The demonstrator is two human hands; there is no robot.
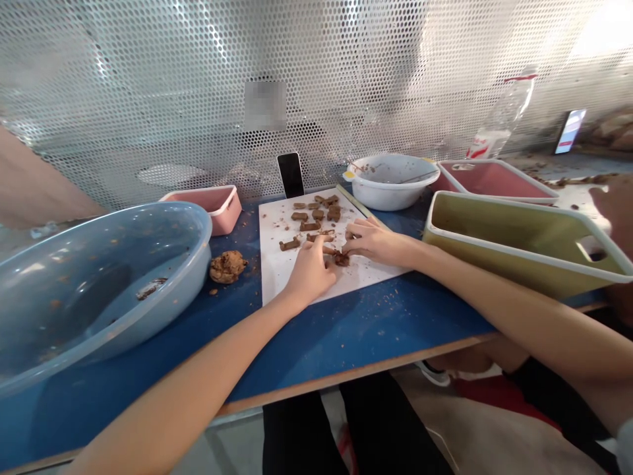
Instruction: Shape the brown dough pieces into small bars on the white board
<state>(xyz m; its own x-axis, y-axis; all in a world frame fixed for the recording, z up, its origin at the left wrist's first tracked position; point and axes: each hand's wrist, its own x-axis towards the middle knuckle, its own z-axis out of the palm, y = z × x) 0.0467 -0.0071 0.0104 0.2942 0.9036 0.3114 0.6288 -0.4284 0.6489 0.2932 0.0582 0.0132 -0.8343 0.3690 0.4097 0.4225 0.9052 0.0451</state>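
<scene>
Both hands work low over a white board point(277, 277) on the blue table. My left hand point(312, 267) rests near its front, thumb and forefinger bent toward a small brown clay piece point(341, 258). From the right, my right hand point(366, 241) pinches at that same piece with fingers pressed together. Whether the left fingers grip it is too small to tell. Behind the hands lie several brown bone-shaped clay pieces point(310, 226), with crumbs around them. A larger brown clay lump point(227, 266) sits on the table left of the board.
A big blue basin point(192, 277) stands left, with a pink box point(227, 211) behind it. A phone point(290, 175) leans at the back. To the right are a white basin point(393, 196), a green box point(475, 254), another pink box point(499, 181), a bottle point(504, 119) and a person's hand point(618, 204).
</scene>
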